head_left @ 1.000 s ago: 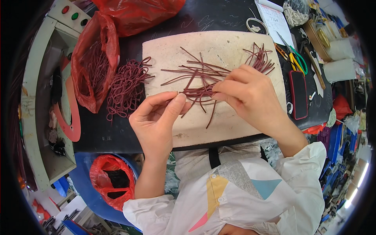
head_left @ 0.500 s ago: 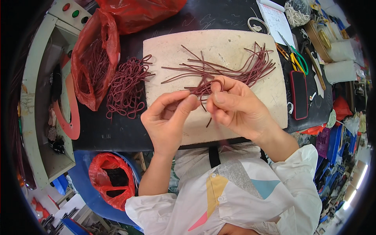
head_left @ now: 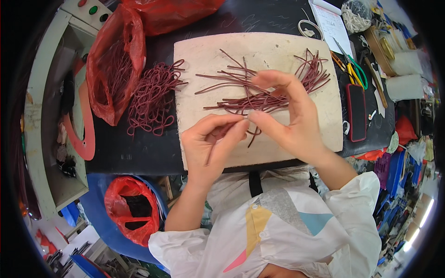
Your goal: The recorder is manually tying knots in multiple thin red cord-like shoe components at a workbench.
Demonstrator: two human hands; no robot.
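My left hand [head_left: 207, 146] is closed in a pinch over the near part of the pale board [head_left: 287, 148]. It grips a thin maroon cord [head_left: 210, 154], whose tail hangs down across the palm. Close by, my right hand [head_left: 299, 123] has its fingers spread apart, the thumb tip at the left fingertips and the index finger raised. Behind both hands, a loose bunch of straight maroon cords [head_left: 232, 104] lies on the board, partly covered by the right hand. Left of the board sits a heap of looped maroon cords [head_left: 155, 99].
A red plastic bag [head_left: 99, 88] with more cords stands at the far left. Scissors with green handles [head_left: 357, 69], yellow-handled cutters [head_left: 351, 74] and a phone [head_left: 355, 113] lie to the right. Below the table's left side, a red bag lines a blue bin [head_left: 99, 199].
My right hand has opened, its index finger lifting away from the cord loop it was pinching. The loop no longer shows, and a cord tail now shows at my left palm.
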